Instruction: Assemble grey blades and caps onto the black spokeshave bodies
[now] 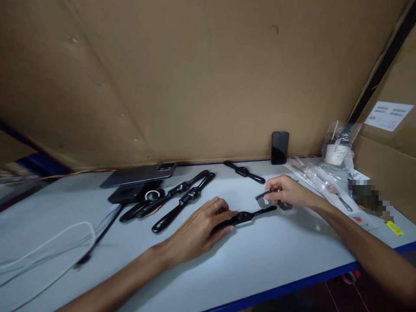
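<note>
My left hand [208, 223] is closed around one handle of a black spokeshave [243, 216], low over the table, its other handle pointing right. Between the thumb and fingers of my right hand [281, 190] is a small dark flat piece [262, 195], perhaps a blade, held just above the free handle and apart from it. Left of my left hand lie two more black spokeshaves, the nearer one [183, 203] and the farther one [172, 193]. Another black spokeshave [244, 171] rests farther back, near the cardboard wall.
A phone [280, 148] leans upright at the back; another phone [138, 175] lies on a black stand [130, 193] at left. White cables [87, 229] loop across the left side. Clear plastic packaging [320, 177] and a bagged white cup [337, 152] sit at right. A blue edge [292, 284] borders the table.
</note>
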Demonstrator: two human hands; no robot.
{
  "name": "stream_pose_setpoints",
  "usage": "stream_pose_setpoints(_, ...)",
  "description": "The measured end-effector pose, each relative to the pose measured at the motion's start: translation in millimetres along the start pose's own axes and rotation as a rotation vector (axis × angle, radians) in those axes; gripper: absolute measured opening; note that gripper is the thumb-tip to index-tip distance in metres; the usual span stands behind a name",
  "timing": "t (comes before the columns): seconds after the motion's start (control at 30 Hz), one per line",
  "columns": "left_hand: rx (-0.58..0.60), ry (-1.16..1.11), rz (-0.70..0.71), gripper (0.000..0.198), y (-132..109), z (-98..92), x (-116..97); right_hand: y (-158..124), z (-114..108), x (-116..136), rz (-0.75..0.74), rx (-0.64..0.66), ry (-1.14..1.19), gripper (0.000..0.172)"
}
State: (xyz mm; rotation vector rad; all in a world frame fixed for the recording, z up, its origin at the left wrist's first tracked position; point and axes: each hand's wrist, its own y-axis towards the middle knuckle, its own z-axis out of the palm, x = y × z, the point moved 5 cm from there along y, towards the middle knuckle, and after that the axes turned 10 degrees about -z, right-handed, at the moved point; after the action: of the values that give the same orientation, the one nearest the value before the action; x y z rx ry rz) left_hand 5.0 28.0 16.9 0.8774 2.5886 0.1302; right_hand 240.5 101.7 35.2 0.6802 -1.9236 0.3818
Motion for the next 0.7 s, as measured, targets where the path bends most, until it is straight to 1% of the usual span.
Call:
stream_pose_setpoints(0.07, 0.005, -0.008, 0.008, 0.033, -0.9, 2.1, -2.3, 3.4, 7.9, -5.2, 0.031, -0.038, 0.115, 0.024)
stream_pose_setpoints(0.13, 0.005, -0.020, 0.017, 0.034, -1.7, 3.7, -4.2, 4.9, 16.3, -7.0, 0.060, -0.045, 0.253, 0.028)
stream_pose_setpoints(0.2, -0.003, -0.033, 0.018, 0.035, -2.3, 4.7, -5.5, 5.2, 21.1, -4.5, 0.057, -0.066, 0.324, 0.028)
stream_pose_setpoints(0.3, -0.007, -0.055, 0.021, 0.034, -3.1, 6.1, -7.4, 4.7, 22.7, 4.0, 0.000, -0.114, 0.247, 0.021)
stream_pose_setpoints(0.37, 0.003, -0.068, 0.017, 0.034, -3.3, 7.4, -8.2, 4.8, 25.3, 9.3, -0.036, -0.120, 0.181, 0.017)
stream_pose_setpoints(0.5, 0.012, -0.082, 0.002, 0.031, -2.8, 8.2, -8.2, 7.7, 36.8, 10.3, -0.094, -0.089, 0.180, 0.020)
stream_pose_setpoints(0.7, 0.032, -0.099, 0.012, 0.030, -1.7, 7.5, -6.7, 13.7, 51.9, -6.7, -0.109, 0.030, 0.289, 0.023)
